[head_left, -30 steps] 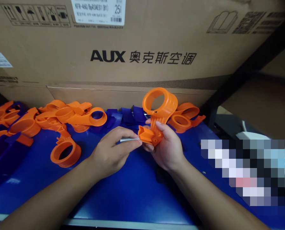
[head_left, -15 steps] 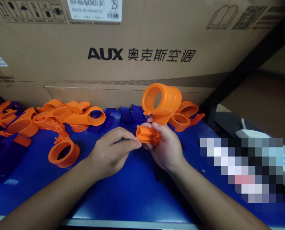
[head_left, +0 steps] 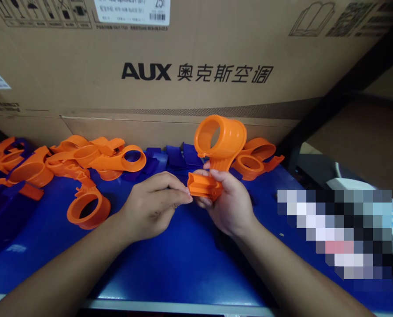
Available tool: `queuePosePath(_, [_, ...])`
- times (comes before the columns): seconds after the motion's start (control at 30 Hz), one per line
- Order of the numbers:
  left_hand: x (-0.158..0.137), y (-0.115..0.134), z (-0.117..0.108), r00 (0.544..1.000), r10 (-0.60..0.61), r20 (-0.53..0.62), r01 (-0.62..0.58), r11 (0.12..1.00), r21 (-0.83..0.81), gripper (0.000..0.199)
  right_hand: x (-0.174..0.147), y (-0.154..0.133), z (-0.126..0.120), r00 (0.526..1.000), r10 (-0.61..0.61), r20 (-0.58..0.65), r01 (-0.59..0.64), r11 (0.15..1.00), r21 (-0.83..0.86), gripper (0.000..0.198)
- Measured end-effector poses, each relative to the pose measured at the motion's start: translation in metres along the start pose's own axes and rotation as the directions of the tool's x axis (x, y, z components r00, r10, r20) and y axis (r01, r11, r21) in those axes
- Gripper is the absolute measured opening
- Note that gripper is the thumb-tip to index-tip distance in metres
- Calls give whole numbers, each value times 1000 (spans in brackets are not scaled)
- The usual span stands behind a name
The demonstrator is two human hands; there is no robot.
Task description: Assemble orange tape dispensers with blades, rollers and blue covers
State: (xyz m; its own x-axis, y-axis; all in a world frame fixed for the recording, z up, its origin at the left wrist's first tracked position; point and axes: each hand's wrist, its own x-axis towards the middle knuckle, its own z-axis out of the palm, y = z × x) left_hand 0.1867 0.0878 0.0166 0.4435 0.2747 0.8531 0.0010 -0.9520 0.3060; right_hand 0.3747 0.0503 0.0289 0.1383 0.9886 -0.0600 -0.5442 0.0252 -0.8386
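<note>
An orange plastic tape dispenser is held up above the blue table by my right hand, whose fingers wrap round its lower stem. Its wide ring points upward, and a ribbed, hollow block juts out to the left. At that block's left end, the thumb and fingertips of my left hand are pinched together, touching or very close to its edge. Whatever lies between those fingertips is hidden. One more orange dispenser lies on the table, left of my left hand.
Several orange dispensers are heaped at the back left, beside a dark blue piece. Flat blue pieces lie behind my hands. More orange dispensers sit back right. A large cardboard box stands behind the blue table.
The view has shifted slightly. Both hands and the dispenser keep nearly the same pose; the left fingertips have moved a little to the left.
</note>
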Motion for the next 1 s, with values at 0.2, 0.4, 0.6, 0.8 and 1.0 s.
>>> queuePosePath(0.2, [1,3,1,997,-70,-17,69,996,-50,30,-1,0,0,1000,-20,4,20,1000,-9,32])
queuePosePath(0.4, [0,3,2,997,-73,-20,72,996,-61,29,-2,3,0,998,-70,9,70,997,-21,30])
queuePosePath(0.6, [-1,4,6,994,-104,-32,102,992,-79,28,-4,3,3,999,-36,-26,36,999,-4,31])
queuePosePath(0.8, [0,5,5,995,-88,-40,86,994,-69,23,-5,2,2,998,-57,-4,57,998,-11,32])
queuePosePath(1.0, [1,8,3,995,-95,13,94,995,42,14,-4,5,0,995,-95,13,96,995,-29,30])
